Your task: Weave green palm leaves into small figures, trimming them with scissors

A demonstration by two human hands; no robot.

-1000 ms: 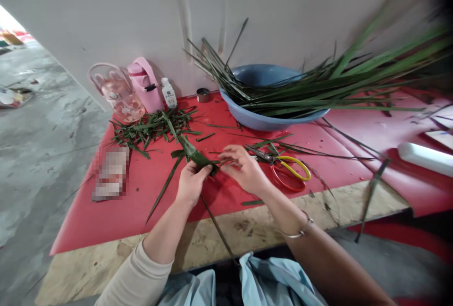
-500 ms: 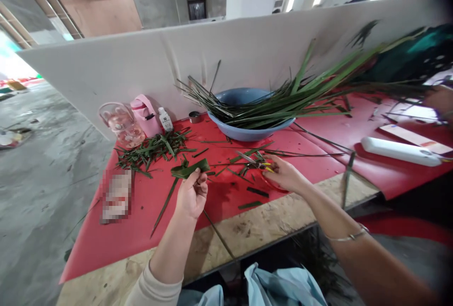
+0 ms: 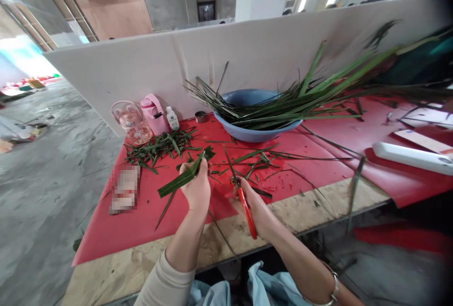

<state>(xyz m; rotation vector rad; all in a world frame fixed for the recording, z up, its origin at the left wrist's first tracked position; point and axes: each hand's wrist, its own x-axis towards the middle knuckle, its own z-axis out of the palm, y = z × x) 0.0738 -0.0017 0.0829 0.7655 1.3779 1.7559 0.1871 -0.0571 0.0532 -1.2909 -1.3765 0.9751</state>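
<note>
My left hand (image 3: 197,188) is closed round a folded green leaf piece (image 3: 184,177), held just above the red table cover (image 3: 141,216); the leaf's long end sticks out to the left. My right hand (image 3: 255,207) grips a pair of scissors (image 3: 240,188) with red handles, their blades pointing up and away toward the leaf. The two hands are close together near the table's front edge.
A blue basin (image 3: 253,129) full of long green leaves (image 3: 311,98) stands at the back. Cut leaf scraps (image 3: 159,148) lie left of it, beside a clear jug (image 3: 130,122), a pink flask (image 3: 154,114) and a small bottle (image 3: 172,118). A white tube (image 3: 410,157) lies at right.
My right hand reached to the scissors on the table, picked them up and brought them back toward the leaf. My left hand lifted the folded leaf slightly.
</note>
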